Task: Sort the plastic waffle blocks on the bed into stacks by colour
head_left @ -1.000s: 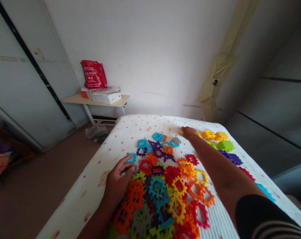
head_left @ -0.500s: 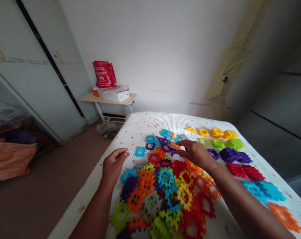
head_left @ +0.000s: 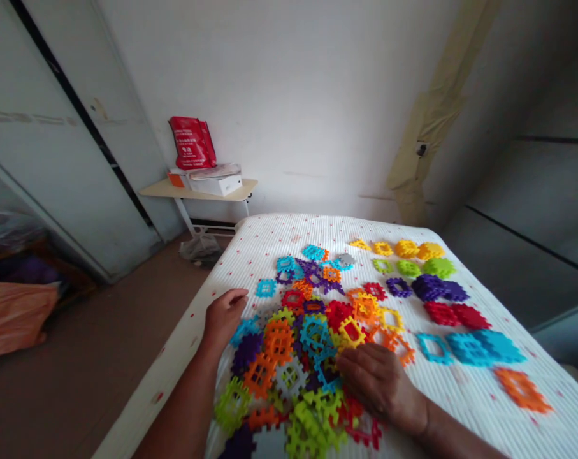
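In my head view, the pile of toothed tiles (head_left: 278, 342) lies on the bed (head_left: 269, 237); they should be light and stiff, best pinched by a rim. My left hand (head_left: 222, 317) curls loosely, empty; whether my right hand (head_left: 383, 386), over the pile, grips anything, I can't tell. To the right: 4 yellow clusters (head_left: 406, 248), 3 green clusters (head_left: 439, 267), 3 purple clusters (head_left: 429, 287), 2 red clusters (head_left: 470, 315), 3 blue clusters (head_left: 470, 348), 1 orange tile (head_left: 512, 387).

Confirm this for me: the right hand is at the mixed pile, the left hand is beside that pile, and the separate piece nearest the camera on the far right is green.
One thing is wrong: the separate piece is orange, not green, as the head view shows. The right hand is at the mixed pile, with the left hand beside it.
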The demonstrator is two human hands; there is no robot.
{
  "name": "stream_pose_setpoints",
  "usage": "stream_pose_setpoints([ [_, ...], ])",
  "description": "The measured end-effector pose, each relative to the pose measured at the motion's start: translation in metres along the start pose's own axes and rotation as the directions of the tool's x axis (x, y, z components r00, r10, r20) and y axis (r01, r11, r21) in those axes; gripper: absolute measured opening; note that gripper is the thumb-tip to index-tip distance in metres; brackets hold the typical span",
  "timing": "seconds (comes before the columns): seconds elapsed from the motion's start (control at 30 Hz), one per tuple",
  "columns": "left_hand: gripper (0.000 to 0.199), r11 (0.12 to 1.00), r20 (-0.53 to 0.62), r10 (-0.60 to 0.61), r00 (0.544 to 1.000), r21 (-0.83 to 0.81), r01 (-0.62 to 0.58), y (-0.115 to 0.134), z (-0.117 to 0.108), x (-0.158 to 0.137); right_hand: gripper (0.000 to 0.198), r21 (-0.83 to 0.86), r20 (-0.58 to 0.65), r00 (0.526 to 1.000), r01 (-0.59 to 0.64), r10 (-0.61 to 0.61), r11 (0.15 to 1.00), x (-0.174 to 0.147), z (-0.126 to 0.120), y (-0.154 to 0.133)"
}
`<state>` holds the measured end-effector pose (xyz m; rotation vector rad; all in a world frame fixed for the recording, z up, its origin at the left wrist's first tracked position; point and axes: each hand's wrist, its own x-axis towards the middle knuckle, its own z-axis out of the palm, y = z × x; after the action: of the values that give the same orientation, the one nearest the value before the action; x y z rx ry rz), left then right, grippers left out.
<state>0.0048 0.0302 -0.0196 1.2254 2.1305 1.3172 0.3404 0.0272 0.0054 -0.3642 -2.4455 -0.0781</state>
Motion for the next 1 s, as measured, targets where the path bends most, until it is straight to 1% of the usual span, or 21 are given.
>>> stream_pose_setpoints([
  [0.13,0.032,0.999,0.010,0.025,1.000,0.028,-0.025,-0.003,0.000,0.001,0.019,0.043,0.013,1.000,-0.016,0.015,0.999,-0.004,0.009,-0.004],
  [0.33,0.037,0.997,0.064,0.067,0.996,0.023,-0.068,-0.003,0.002,0.000,0.019,0.072,0.014,0.999,-0.035,0.034,0.997,0.000,0.010,-0.005],
  [0.43,0.038,0.982,0.124,0.185,0.975,-0.001,-0.187,-0.002,0.004,0.000,0.020,0.086,0.018,0.999,-0.044,0.043,0.995,0.001,0.009,-0.006],
  [0.53,0.039,0.946,0.167,0.315,0.934,0.024,-0.323,-0.001,0.007,-0.001,0.020,0.092,0.011,0.999,-0.048,0.047,0.995,0.001,0.009,-0.006],
  [0.63,0.037,0.919,0.209,0.370,0.905,0.061,-0.390,0.000,0.009,-0.002,0.019,0.086,0.003,0.999,-0.048,0.048,0.995,0.000,0.010,-0.006],
  [0.87,0.042,0.913,0.335,0.326,0.884,0.129,-0.386,-0.003,0.011,-0.003,0.018,0.073,0.003,0.999,-0.050,0.050,0.996,0.000,0.011,-0.007],
  [1.0,0.042,0.912,0.333,0.320,0.887,0.145,-0.383,-0.005,0.012,-0.002,0.017,0.056,0.013,0.999,-0.052,0.051,0.997,-0.001,0.014,-0.005],
])
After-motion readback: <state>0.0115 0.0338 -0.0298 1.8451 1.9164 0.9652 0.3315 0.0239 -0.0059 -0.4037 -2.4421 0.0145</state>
